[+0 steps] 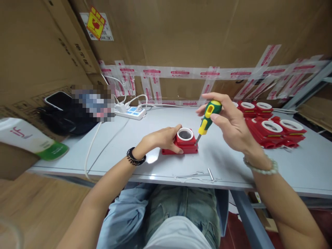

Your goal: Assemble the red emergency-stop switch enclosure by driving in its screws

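A red device point(190, 148) with a round white-rimmed window lies on the grey table. My left hand point(166, 140) is wrapped round its left side, thumb at the front and fingers behind. In my right hand point(228, 122) is a green and yellow screwdriver point(209, 116), gripped by its handle. The screwdriver leans, and its tip is at the right corner of the red device, where a small screw seems to sit.
Several similar red devices point(271, 129) stand at the right. A metal T-shaped tool point(210, 174) lies near the table's front edge point(155, 178). At the left are a power strip point(133, 112), black bag point(70, 119), phone point(58, 100) and white-green tube point(33, 140). Cardboard point(168, 34) stands behind.
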The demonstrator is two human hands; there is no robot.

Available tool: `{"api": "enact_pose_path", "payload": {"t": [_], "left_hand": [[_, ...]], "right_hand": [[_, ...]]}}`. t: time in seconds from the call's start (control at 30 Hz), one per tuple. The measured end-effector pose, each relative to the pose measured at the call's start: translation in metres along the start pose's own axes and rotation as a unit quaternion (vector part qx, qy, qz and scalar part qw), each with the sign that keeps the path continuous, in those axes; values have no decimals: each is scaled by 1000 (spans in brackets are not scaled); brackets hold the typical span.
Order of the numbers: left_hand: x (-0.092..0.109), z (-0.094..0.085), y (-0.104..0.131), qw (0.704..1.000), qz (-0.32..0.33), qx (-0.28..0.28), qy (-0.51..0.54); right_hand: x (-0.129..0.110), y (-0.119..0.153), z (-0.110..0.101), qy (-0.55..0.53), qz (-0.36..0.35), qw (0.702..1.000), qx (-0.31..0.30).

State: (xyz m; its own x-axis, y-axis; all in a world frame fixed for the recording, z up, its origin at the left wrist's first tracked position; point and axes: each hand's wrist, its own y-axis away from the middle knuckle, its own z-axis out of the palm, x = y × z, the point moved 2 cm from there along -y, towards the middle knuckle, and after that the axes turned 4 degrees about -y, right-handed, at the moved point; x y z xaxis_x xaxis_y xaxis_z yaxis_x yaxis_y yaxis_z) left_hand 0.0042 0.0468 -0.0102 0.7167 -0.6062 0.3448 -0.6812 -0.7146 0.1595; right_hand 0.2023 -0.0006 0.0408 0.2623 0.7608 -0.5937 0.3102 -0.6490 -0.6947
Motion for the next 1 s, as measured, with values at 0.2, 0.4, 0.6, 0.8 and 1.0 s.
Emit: {"api": "enact_pose_path", "payload": {"t": [0.2, 0.4, 0.6, 0.8, 1.0], "left_hand": [[0, 0, 0, 1000, 6, 4, 1], [0, 1, -1, 1000, -1, 4, -6], [1, -1, 0, 1000, -4, 3, -3], [0, 0, 0, 1000, -4, 4, -6], [-1, 1, -1, 1000, -1, 9, -10]], "right_hand": [[0, -3, -2, -20, 36, 998, 41], [-2, -1, 9, 115, -21, 980, 160], [7, -2, -4, -36, 22, 998, -36], [1, -2, -9, -58, 40, 996, -57], [-5, -3, 6, 140, -13, 982, 124]]}}
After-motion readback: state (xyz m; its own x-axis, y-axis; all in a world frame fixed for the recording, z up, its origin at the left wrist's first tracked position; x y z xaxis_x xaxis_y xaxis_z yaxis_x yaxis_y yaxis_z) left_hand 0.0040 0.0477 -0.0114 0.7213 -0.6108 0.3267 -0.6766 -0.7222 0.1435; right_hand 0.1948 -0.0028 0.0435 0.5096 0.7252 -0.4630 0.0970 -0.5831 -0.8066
